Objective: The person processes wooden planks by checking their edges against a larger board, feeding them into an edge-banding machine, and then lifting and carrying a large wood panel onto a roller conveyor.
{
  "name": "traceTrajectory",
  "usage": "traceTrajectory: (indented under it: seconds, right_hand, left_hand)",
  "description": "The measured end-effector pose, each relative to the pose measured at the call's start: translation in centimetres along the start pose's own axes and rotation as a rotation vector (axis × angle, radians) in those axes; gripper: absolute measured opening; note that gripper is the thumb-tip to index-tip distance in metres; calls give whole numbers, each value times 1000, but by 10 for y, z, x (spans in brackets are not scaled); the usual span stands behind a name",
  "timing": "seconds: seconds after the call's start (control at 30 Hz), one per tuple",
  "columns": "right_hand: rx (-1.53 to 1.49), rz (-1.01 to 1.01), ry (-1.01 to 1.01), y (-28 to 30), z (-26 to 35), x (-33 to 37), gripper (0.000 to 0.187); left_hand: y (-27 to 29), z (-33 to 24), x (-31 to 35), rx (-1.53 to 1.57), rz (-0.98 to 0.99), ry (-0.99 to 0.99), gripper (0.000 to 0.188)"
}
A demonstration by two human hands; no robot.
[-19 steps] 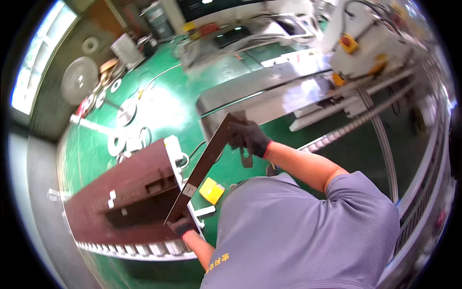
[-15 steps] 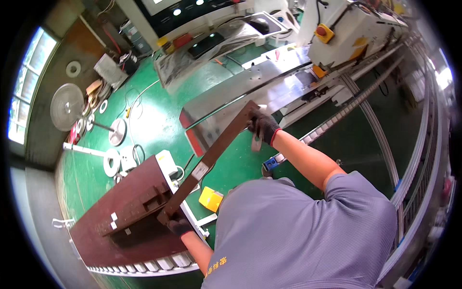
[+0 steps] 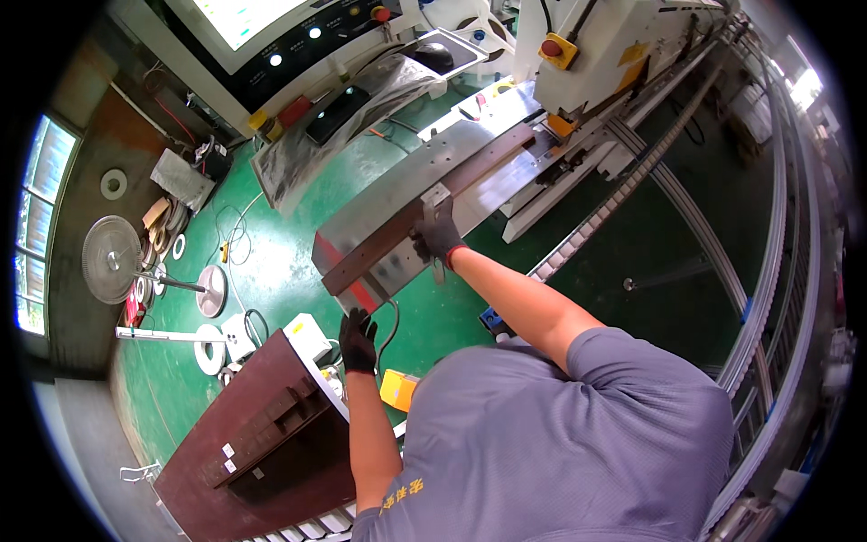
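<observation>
A long, dark brown bar [image 3: 379, 237] with a small label lies lengthwise on the grey metal machine table [image 3: 348, 217]. My right hand [image 3: 438, 233], in a dark glove with a red cuff, is closed on the bar's near side, just below the label. My left hand [image 3: 358, 343], also gloved, is off the bar, near the table's red-marked near-left end. Its fingers point up and stand slightly apart, with nothing visible in them.
A brown-topped cart [image 3: 262, 425] holding more brown bars stands at lower left. The white machine head [image 3: 596, 68] with its red button [image 3: 553, 48] rises at upper right. A floor fan [image 3: 113, 259] is at left. A yellow box [image 3: 398, 389] sits by my body.
The bar has moved from a tilted carry between both hands onto the metal table. My left hand has let go of it. My right hand has shifted along it to near the label.
</observation>
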State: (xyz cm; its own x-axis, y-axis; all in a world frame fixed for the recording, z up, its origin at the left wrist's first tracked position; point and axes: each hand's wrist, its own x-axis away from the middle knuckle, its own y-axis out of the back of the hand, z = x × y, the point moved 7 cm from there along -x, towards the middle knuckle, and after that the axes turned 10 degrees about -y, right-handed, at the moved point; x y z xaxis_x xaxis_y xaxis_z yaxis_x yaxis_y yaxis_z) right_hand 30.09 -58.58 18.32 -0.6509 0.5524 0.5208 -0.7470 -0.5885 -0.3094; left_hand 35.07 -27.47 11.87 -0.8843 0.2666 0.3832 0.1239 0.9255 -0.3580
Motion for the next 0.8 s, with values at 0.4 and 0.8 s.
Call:
traceTrajectory:
  seconds: [0.4, 0.8]
  right_hand:
    - [237, -126, -77, 104, 48, -89, 28]
    - [798, -128, 9, 230, 110, -180, 28]
  left_hand:
    - [199, 59, 164, 106, -637, 60, 11]
    - [382, 67, 235, 45, -1054, -88, 39]
